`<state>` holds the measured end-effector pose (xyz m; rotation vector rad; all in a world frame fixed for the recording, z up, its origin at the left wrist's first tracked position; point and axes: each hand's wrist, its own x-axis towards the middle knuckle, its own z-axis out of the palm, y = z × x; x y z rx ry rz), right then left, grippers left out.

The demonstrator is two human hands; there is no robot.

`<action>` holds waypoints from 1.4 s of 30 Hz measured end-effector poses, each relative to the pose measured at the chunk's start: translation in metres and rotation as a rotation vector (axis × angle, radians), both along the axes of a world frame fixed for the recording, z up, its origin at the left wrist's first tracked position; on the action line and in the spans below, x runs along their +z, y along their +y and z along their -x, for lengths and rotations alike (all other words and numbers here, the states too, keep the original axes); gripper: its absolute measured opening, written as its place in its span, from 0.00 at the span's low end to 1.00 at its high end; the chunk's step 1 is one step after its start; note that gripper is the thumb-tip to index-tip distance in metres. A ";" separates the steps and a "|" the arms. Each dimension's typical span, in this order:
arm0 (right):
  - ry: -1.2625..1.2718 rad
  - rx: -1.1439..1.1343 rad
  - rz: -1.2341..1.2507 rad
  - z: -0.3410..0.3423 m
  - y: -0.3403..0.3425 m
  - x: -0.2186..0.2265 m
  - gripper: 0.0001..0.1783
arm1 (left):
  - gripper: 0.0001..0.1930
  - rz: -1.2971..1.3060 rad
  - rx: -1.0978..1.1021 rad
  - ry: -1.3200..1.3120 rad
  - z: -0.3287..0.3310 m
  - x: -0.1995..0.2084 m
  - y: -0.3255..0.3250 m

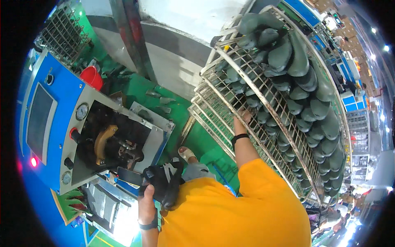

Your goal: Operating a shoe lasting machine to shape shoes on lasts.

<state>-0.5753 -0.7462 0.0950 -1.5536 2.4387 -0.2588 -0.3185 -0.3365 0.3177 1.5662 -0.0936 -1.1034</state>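
Observation:
My left hand (147,206) is low in the view, thumb up, with its fingers closed at the edge of a black shoe-like piece (162,181) that has a pale grey strip. The piece is close to my orange shirt, and its far side is partly hidden. My right hand (242,119) reaches forward to a tall wire rack (251,88), among its pale bars. Dark grey-green shoe lasts (279,53) fill the rack's shelves, several of them just beyond that hand. The bars cover the fingertips, so whether they grip anything cannot be made out.
A blue machine (49,111) with gauges and a dark opening stands on the left, a tan curved part (103,144) inside it. A red bucket (91,77) and scattered dark pieces lie on the green floor (144,86). A pale wall (181,49) rises behind.

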 end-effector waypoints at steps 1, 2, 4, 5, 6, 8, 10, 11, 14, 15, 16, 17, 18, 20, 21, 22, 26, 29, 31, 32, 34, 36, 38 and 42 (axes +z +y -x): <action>-0.004 -0.015 -0.079 0.005 -0.006 0.005 0.24 | 0.33 -0.009 -0.042 -0.038 0.000 -0.003 0.001; 0.007 -0.021 -0.127 0.008 -0.009 0.009 0.23 | 0.33 -0.019 -0.081 -0.077 -0.002 -0.009 0.006; 0.042 -0.021 -0.228 0.011 -0.013 0.016 0.20 | 0.33 0.042 -0.089 -0.127 -0.001 -0.009 0.012; 0.061 -0.016 -0.296 0.009 -0.011 0.018 0.19 | 0.33 0.085 -0.054 -0.092 -0.003 -0.008 0.022; 0.088 -0.015 -0.374 0.002 -0.007 0.023 0.18 | 0.33 0.125 -0.020 -0.059 -0.009 -0.007 0.041; 0.169 0.017 -0.480 -0.022 0.007 0.032 0.16 | 0.33 0.248 0.151 0.071 -0.010 0.015 0.069; 0.176 0.170 -0.173 -0.062 0.041 0.036 0.15 | 0.33 0.306 0.290 -0.025 -0.021 -0.010 0.163; 0.177 0.300 0.088 -0.082 0.066 0.032 0.15 | 0.32 0.329 0.360 -0.057 -0.017 -0.001 0.191; -0.180 0.955 0.207 -0.142 0.127 0.036 0.13 | 0.22 0.292 0.815 -0.074 -0.014 0.008 0.273; -0.344 1.214 0.126 -0.171 0.146 0.048 0.12 | 0.19 0.252 0.915 -0.149 -0.016 -0.006 0.310; -0.576 1.326 0.125 -0.203 0.174 0.073 0.12 | 0.14 0.146 0.844 -0.271 -0.030 -0.003 0.327; -0.809 1.404 0.114 -0.229 0.199 0.103 0.12 | 0.11 0.048 0.886 -0.341 -0.038 -0.007 0.339; -0.874 1.566 0.188 -0.251 0.218 0.123 0.12 | 0.13 -0.148 0.955 -0.352 -0.041 -0.026 0.370; -1.018 1.758 0.375 -0.289 0.259 0.167 0.11 | 0.23 -0.611 0.863 -0.393 -0.042 -0.088 0.429; -1.092 1.786 0.485 -0.307 0.281 0.191 0.11 | 0.26 -0.785 0.768 -0.439 -0.034 -0.124 0.456; -1.169 1.835 0.458 -0.318 0.296 0.202 0.14 | 0.26 -0.972 0.777 -0.496 -0.023 -0.163 0.476; -0.991 2.035 0.942 -0.387 0.334 0.260 0.20 | 0.17 -1.256 0.815 -0.534 0.005 -0.234 0.454; -0.485 1.991 0.930 -0.423 0.349 0.251 0.29 | 0.19 -1.514 0.845 -0.712 -0.011 -0.240 0.386; -0.574 1.744 1.173 -0.450 0.393 0.247 0.30 | 0.22 -1.463 0.764 -0.912 -0.068 -0.198 0.395; -0.575 1.697 1.272 -0.458 0.393 0.240 0.29 | 0.23 -1.342 0.684 -1.004 -0.089 -0.190 0.395; -0.514 1.661 1.353 -0.461 0.384 0.230 0.29 | 0.28 -1.196 0.595 -1.057 -0.138 -0.183 0.385; -0.471 1.636 1.412 -0.474 0.393 0.226 0.31 | 0.35 -1.024 0.688 -0.977 -0.217 -0.197 0.411; -0.404 1.656 1.425 -0.469 0.390 0.228 0.32 | 0.43 -0.866 0.834 -0.769 -0.277 -0.248 0.456; -0.351 1.682 1.385 -0.465 0.393 0.227 0.34 | 0.50 -1.174 0.848 -0.559 -0.371 -0.299 0.512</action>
